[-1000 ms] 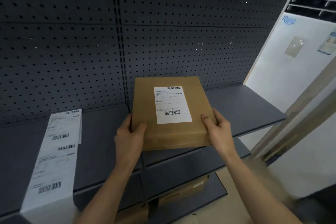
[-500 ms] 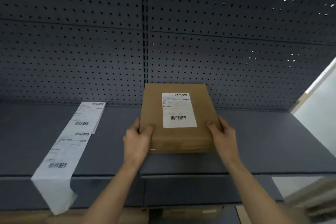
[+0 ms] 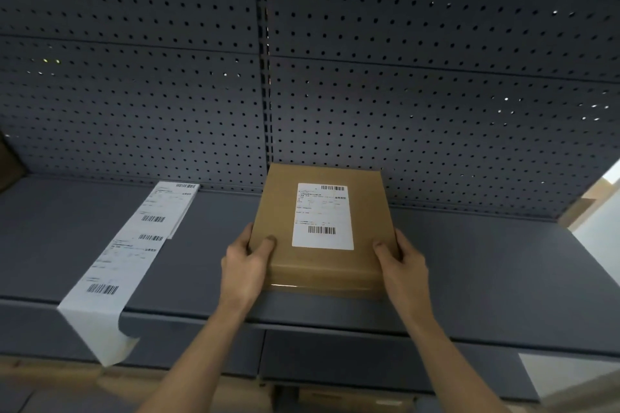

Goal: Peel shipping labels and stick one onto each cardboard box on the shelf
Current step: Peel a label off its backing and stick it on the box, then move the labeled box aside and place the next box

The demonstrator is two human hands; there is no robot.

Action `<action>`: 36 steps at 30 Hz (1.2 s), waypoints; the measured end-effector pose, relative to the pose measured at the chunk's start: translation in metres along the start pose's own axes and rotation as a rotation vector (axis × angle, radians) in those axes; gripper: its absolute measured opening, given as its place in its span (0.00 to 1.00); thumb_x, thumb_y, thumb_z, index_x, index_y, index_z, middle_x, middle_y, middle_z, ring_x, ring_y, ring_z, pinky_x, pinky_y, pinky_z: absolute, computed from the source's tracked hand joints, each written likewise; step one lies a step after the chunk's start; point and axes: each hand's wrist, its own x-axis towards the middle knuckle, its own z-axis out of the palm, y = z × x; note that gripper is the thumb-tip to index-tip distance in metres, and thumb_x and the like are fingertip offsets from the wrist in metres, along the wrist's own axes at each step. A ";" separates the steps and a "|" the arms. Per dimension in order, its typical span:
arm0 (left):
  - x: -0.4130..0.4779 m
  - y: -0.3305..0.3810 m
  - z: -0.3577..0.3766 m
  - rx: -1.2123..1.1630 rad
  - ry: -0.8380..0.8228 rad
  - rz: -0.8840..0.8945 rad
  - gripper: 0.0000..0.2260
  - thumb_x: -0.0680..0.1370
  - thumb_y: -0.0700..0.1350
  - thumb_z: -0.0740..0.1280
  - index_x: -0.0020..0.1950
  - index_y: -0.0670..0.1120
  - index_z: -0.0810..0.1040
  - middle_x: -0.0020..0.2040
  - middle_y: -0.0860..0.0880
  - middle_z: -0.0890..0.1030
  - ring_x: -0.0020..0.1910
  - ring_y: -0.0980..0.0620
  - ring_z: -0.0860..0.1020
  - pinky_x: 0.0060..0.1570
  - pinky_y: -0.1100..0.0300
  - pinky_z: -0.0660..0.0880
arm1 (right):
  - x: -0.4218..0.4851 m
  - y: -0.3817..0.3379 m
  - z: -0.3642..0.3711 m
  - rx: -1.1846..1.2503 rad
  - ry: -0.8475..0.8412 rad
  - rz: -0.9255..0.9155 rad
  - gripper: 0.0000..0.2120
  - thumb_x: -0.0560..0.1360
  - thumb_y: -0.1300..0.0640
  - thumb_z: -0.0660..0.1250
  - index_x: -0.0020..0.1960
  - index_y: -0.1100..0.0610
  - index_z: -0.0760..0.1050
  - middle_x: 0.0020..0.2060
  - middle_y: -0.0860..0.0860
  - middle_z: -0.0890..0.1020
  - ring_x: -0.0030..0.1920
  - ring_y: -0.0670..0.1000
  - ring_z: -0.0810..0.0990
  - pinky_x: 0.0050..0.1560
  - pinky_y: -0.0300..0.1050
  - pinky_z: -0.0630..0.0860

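Box (image 3: 322,265) slid deeper, its near corners inside left hand (image 3: 245,265), right hand (image 3: 402,265) grip

Cardboard box (image 3: 322,270) placed mid-shelf (image 3: 486,271), back end by pegboard wall (image 3: 402,111). Label (image 3: 322,215) stuck on its top. Label strip (image 3: 134,245) laid left of box, apart, tail draped over front edge. Near corners held by left hand (image 3: 243,270), right hand (image 3: 404,266).

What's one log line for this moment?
left hand grip: holds cardboard box, left edge | right hand grip: holds right edge | shipping label: stuck on box top | label strip: on shelf, left of box, end overhanging
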 end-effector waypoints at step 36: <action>-0.049 -0.057 -0.387 0.959 0.577 0.178 0.17 0.80 0.48 0.65 0.67 0.45 0.77 0.62 0.47 0.79 0.65 0.43 0.74 0.61 0.49 0.74 | -0.121 -0.170 0.347 -0.709 -0.666 -1.035 0.21 0.81 0.49 0.60 0.71 0.55 0.72 0.68 0.50 0.74 0.68 0.51 0.71 0.66 0.47 0.72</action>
